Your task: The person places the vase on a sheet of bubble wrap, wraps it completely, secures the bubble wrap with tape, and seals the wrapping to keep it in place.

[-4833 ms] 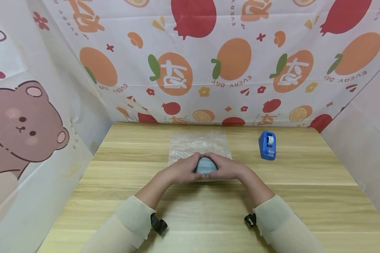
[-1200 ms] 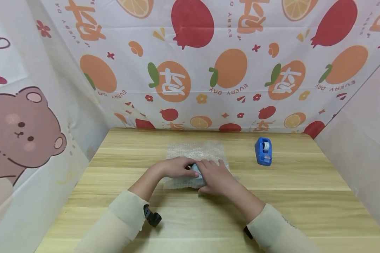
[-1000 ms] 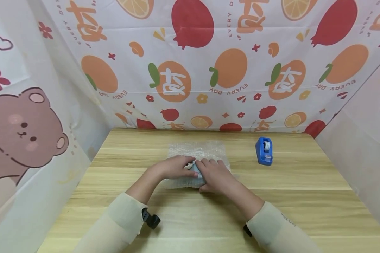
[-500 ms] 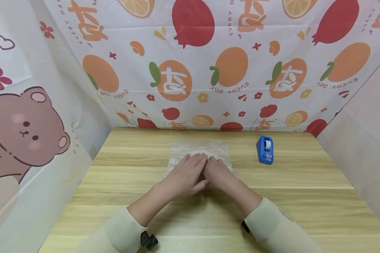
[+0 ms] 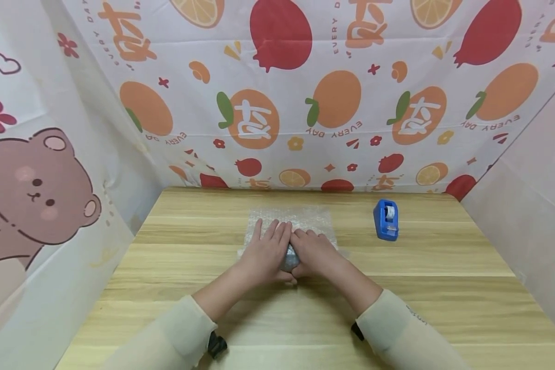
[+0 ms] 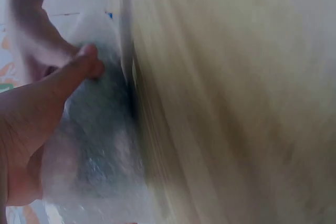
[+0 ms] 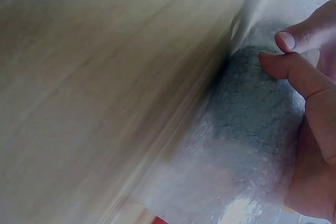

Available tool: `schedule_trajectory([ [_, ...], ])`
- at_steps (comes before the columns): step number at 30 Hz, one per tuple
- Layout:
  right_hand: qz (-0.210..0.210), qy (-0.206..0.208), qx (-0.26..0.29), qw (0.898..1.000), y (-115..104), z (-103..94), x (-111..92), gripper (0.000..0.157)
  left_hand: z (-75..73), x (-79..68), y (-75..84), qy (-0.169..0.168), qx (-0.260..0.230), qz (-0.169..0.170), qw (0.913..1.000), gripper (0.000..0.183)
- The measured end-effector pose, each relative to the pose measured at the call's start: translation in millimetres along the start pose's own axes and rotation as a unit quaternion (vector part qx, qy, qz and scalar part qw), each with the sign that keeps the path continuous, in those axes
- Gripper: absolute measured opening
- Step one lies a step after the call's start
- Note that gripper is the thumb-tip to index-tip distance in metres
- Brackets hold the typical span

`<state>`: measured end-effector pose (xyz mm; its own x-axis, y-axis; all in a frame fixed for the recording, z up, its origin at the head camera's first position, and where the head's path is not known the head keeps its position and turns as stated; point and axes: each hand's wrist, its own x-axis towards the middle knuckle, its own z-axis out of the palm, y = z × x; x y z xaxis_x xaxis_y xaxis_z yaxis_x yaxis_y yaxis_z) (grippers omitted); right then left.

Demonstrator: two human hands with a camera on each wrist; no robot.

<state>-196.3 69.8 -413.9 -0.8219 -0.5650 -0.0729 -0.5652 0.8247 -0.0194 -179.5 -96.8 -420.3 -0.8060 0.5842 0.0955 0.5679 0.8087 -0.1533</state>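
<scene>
A grey-blue rounded object (image 5: 289, 259) lies under a layer of clear bubble wrap (image 5: 307, 216) on the wooden table; its exact kind is hidden. My left hand (image 5: 264, 254) rests over its left side, fingers stretched out across the sheet and thumb along the near edge. From the right, my right hand (image 5: 315, 252) grips the wrapped object, fingers bent over the top. Both wrist views show the thumbs meeting at the near side of the wrapped object (image 7: 254, 95), with the bubble wrap (image 6: 92, 177) draped down over it.
A blue tape dispenser (image 5: 386, 221) with a roll in it stands to the right of the bubble wrap. Behind the wooden table (image 5: 203, 210) hangs a fruit-patterned cloth (image 5: 296, 118). Another cloth with a bear print (image 5: 41, 190) hangs at the left.
Earlier the object sat bare between both hands; bubble wrap now covers it. My left hand has gone from pinching at the object to lying over it with fingers extended. The dispenser stays put.
</scene>
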Motion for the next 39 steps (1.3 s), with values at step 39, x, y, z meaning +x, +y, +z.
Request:
schedule_trajectory([
  [39, -0.001, -0.024, 0.09, 0.996, 16, -4.6, -5, 0.091, 16.1, 16.8, -37.1, -0.09, -0.219, -0.017, 0.9714, 0.068],
])
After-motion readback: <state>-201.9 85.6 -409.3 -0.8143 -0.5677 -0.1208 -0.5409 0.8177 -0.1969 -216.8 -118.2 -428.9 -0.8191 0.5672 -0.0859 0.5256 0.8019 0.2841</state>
